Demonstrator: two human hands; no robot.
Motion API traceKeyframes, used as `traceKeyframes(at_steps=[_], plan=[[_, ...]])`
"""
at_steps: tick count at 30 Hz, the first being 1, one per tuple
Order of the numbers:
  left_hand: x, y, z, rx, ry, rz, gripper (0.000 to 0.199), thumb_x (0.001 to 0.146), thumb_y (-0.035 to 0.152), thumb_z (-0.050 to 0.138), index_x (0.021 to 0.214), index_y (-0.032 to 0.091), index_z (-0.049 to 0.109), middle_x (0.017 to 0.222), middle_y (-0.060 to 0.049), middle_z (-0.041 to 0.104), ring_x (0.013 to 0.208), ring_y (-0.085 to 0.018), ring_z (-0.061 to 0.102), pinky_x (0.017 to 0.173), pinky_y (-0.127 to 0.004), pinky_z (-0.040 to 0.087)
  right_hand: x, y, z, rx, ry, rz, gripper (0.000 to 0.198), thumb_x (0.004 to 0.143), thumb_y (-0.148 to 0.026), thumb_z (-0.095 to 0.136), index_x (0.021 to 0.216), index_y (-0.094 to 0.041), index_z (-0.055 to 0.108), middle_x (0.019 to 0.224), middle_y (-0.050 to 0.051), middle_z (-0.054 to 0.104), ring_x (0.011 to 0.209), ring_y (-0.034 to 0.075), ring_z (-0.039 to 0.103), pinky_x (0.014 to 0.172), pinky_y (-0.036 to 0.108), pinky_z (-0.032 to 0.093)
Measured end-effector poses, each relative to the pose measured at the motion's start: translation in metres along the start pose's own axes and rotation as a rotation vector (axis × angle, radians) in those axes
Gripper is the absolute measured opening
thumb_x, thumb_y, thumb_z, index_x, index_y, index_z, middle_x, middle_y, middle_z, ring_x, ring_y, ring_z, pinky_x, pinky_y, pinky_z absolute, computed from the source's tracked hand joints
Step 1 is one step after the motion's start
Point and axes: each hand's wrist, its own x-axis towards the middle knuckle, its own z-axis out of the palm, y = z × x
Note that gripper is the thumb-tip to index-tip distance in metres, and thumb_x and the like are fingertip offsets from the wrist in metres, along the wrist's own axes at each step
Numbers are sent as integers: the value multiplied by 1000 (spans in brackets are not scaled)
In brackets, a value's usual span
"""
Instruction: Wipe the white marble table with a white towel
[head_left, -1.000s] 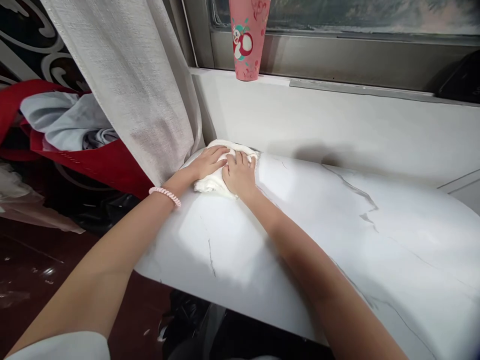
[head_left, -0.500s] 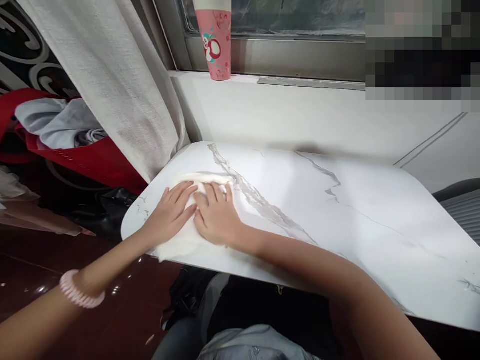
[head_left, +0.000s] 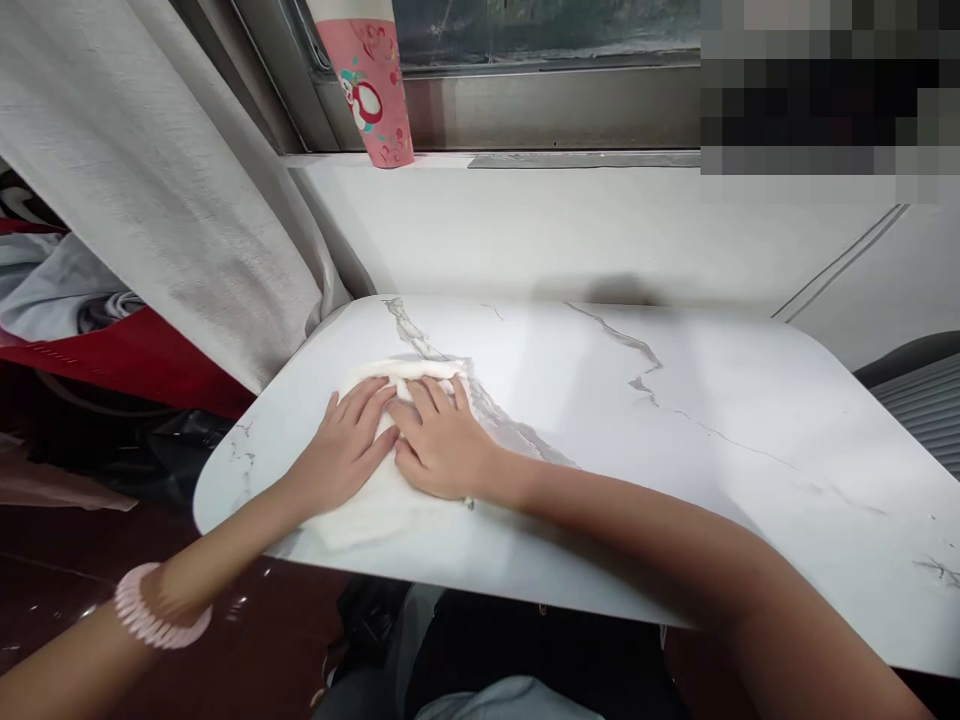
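A white cloth (head_left: 375, 515) lies on the left part of a white marble-patterned table (head_left: 720, 380). My left hand (head_left: 349, 440) rests flat on the cloth's left side, fingers stretched out. Close beside it, my right hand (head_left: 442, 440) presses down on the cloth's right side with its fingers spread. The two hands nearly touch at the thumbs. Palms and fingers cover the middle of the cloth, and its far edge shows as a raised fold beyond the fingertips. A pink coil band (head_left: 154, 610) circles my left wrist.
A pink patterned cup (head_left: 371, 95) stands on the window ledge (head_left: 442, 160) behind the table. At the left hangs a pale curtain (head_left: 187, 180), reaching the table's edge. Past it sits a red bag (head_left: 150, 365) with grey cloth inside. A ridged grey object (head_left: 919, 405) is at the far right.
Both hands and the cloth have slid a little to the right across the table, covering more of its grey vein. The camera view has also shifted slightly.
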Motion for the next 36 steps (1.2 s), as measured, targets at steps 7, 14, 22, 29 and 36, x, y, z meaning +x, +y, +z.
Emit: traceKeyframes(at_steps=[7, 14, 22, 29, 36], plan=[[109, -6, 13, 0, 63, 124, 50, 97, 45, 26, 138, 19, 39, 149, -14, 39, 142, -29, 31, 116, -57, 20, 38, 77, -10, -95, -21, 119, 47, 97, -28, 36, 141, -14, 45, 149, 19, 40, 139, 34, 31, 115, 60, 16], [206, 25, 23, -27, 70, 175, 49, 99, 41, 29, 138, 15, 44, 149, -11, 43, 140, -25, 35, 118, -40, 22, 52, 157, -34, -78, -44, 272, 48, 97, -25, 33, 143, -17, 44, 153, 14, 37, 142, 27, 29, 118, 54, 14], [230, 59, 33, -50, 99, 220, 52, 100, 40, 24, 140, 12, 42, 149, -10, 43, 139, -26, 36, 117, -45, 20, 35, 183, -47, -77, 10, 400, 48, 97, -24, 32, 142, -18, 45, 152, 11, 39, 143, 25, 29, 118, 53, 15], [201, 72, 39, -72, 112, 226, 43, 99, 34, 34, 137, 18, 45, 150, -12, 43, 140, -25, 35, 118, -53, 20, 9, 152, -44, -167, 57, 442, 45, 98, -23, 32, 140, -15, 47, 151, 14, 40, 142, 27, 31, 117, 53, 15], [104, 101, 41, -68, 143, 189, 47, 99, 37, 29, 139, 18, 44, 151, -13, 42, 143, -28, 32, 116, -59, 20, -57, 93, -50, -195, 54, 303, 44, 98, -23, 33, 137, -15, 50, 149, 15, 43, 140, 26, 34, 117, 51, 17]])
